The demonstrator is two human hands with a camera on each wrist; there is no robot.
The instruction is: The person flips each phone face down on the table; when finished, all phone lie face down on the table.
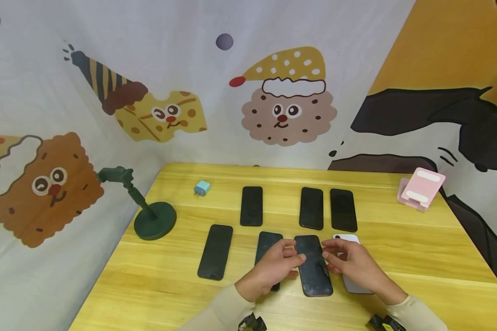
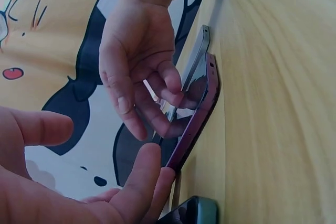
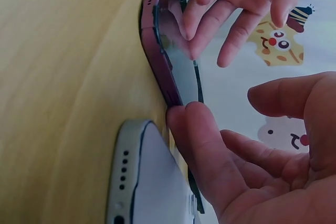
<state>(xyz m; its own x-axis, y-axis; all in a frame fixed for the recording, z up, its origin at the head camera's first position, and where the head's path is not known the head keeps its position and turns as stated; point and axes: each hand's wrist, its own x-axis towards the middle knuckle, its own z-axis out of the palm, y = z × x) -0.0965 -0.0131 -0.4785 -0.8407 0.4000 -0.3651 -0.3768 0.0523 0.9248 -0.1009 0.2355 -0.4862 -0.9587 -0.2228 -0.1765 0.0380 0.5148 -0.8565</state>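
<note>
A dark smartphone (image 1: 313, 266) with a purple frame lies face up on the table between my two hands. My left hand (image 1: 272, 266) reaches its left edge with fingertips at the side, thumb raised over the screen. On the opposite side, my right hand (image 1: 354, 263) has its fingertips right at the phone's purple edge (image 3: 160, 66), the thumb held apart. Neither thumb closes on the phone. Partly beneath the left hand in the head view is another dark phone (image 1: 268, 240). A white-backed phone (image 1: 357, 286) lies face down, partly covered by my right hand.
Three dark phones form a back row, including one at its left (image 1: 251, 206). Another phone (image 1: 215, 252) lies front left. A green stand (image 1: 155, 220), a blue charger plug (image 1: 202, 187) and a pink phone stand (image 1: 422, 188) surround them on the wooden table (image 1: 149, 285).
</note>
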